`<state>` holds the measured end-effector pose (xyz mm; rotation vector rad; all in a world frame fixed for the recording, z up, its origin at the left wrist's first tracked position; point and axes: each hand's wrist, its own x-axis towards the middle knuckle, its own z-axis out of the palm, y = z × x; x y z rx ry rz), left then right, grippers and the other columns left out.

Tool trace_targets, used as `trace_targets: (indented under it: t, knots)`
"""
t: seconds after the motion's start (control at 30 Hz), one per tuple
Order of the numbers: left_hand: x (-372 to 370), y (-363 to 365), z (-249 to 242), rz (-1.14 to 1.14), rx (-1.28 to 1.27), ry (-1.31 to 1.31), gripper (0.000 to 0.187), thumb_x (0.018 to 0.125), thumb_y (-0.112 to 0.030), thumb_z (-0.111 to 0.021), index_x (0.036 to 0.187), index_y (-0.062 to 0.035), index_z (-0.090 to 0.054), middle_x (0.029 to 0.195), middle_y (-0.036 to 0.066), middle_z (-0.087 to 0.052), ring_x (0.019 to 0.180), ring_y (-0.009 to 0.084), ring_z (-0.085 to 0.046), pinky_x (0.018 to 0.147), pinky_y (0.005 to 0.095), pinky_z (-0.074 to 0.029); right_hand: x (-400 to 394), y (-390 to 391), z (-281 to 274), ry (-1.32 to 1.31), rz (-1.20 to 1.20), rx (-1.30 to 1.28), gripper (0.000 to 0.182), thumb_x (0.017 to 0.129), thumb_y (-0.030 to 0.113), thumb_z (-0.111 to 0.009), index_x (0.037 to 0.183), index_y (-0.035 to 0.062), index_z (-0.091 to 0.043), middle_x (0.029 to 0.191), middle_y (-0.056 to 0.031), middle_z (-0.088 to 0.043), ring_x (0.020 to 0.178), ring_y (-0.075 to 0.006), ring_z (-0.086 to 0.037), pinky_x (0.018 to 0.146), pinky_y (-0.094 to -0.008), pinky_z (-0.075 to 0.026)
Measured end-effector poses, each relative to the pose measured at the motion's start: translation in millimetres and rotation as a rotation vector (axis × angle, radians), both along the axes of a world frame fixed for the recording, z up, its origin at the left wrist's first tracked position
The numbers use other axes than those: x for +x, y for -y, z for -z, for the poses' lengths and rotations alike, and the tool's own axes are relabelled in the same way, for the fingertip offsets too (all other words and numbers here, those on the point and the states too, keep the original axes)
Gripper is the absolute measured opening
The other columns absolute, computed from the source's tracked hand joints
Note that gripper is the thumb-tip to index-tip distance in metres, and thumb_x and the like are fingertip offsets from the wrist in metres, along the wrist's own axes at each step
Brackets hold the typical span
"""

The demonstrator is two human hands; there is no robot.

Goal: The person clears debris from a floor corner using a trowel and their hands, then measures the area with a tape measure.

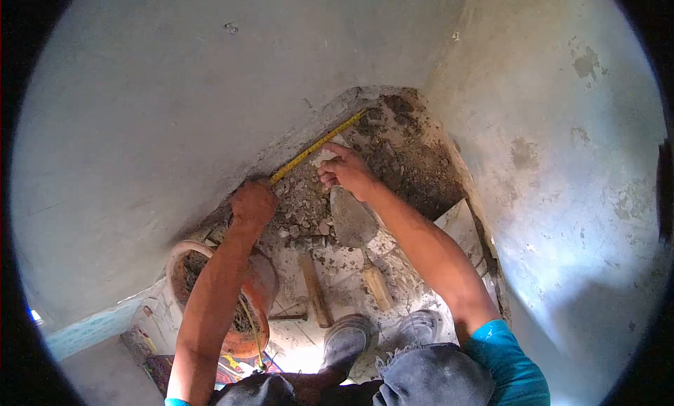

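orange bucket (260,286) sits low left, partly hidden behind the left forearm. left hand (253,204) is clenched on the near end of the yellow tape measure (319,146), which runs along the wall's foot. right hand (346,170) pinches the tape further along, its fingertips hard to make out, above a trowel (356,227) lying on rubble.

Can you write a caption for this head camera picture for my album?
Both hands stretch a yellow tape measure along the wall's base, above rubble, a trowel and a hammer.

The yellow tape measure (319,147) carries markings too small to read; no other text shows.
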<state>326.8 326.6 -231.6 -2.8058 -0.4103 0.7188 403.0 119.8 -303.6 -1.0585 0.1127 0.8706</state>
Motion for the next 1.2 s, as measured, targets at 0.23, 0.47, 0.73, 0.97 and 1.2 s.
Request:
trace_targets:
  t: [0.23,0.47,0.73,0.97,1.2]
  knots:
    - [0.1,4.5,-5.6,0.057,0.043,-0.015,0.033,0.08,-0.032,-0.056,0.097,-0.0039,-0.061,0.094,0.018,-0.063,0.09,0.0327,-0.062,0.076,0.0445,-0.052,-0.5,-2.4,-7.0,0.005,0.011,-0.015,0.052,0.088,0.002,-0.054,0.135,0.0009,-0.034,0.084,-0.0131,-0.061,0.061,-0.0143,-0.057,0.053,-0.0289,-0.051]
    - [4.5,17.5,-25.5,-0.007,0.015,-0.047,0.035,0.079,-0.029,-0.055,0.1,-0.0026,-0.059,0.096,0.018,-0.062,0.092,0.0323,-0.062,0.077,0.0438,-0.052,-1.8,-3.1,-2.0,0.075,0.021,-0.024,0.052,0.087,0.002,-0.054,0.135,0.001,-0.034,0.082,-0.0134,-0.061,0.061,-0.0148,-0.056,0.053,-0.0298,-0.05]
    - [8.3,14.7,-22.4,-0.041,-0.028,-0.067,0.032,0.079,-0.028,-0.055,0.1,-0.005,-0.06,0.095,0.018,-0.063,0.091,0.0321,-0.062,0.078,0.0438,-0.051,-1.5,-2.6,-2.1,0.09,0.0,-0.046,0.053,0.087,0.003,-0.054,0.136,0.0006,-0.033,0.084,-0.0149,-0.061,0.065,-0.0171,-0.06,0.055,-0.0298,-0.051]
    - [1.6,5.6,-10.1,0.02,-0.014,-0.004,0.03,0.077,-0.026,-0.056,0.098,-0.0055,-0.06,0.091,0.016,-0.063,0.088,0.0322,-0.062,0.077,0.0446,-0.051,-1.9,-1.0,-6.9,0.048,0.009,-0.015,0.054,0.087,0.003,-0.055,0.137,0.0012,-0.032,0.085,-0.0155,-0.061,0.066,-0.0181,-0.061,0.055,-0.0297,-0.052]
    - [-3.3,-4.4,4.0,0.111,0.001,0.061,0.031,0.076,-0.023,-0.056,0.101,-0.0055,-0.058,0.089,0.017,-0.062,0.088,0.0331,-0.061,0.074,0.0461,-0.051,-0.7,-0.4,-1.0,0.045,0.015,0.002,0.056,0.087,0.001,-0.055,0.137,0.0027,-0.031,0.086,-0.0149,-0.061,0.066,-0.0176,-0.061,0.055,-0.0304,-0.053]
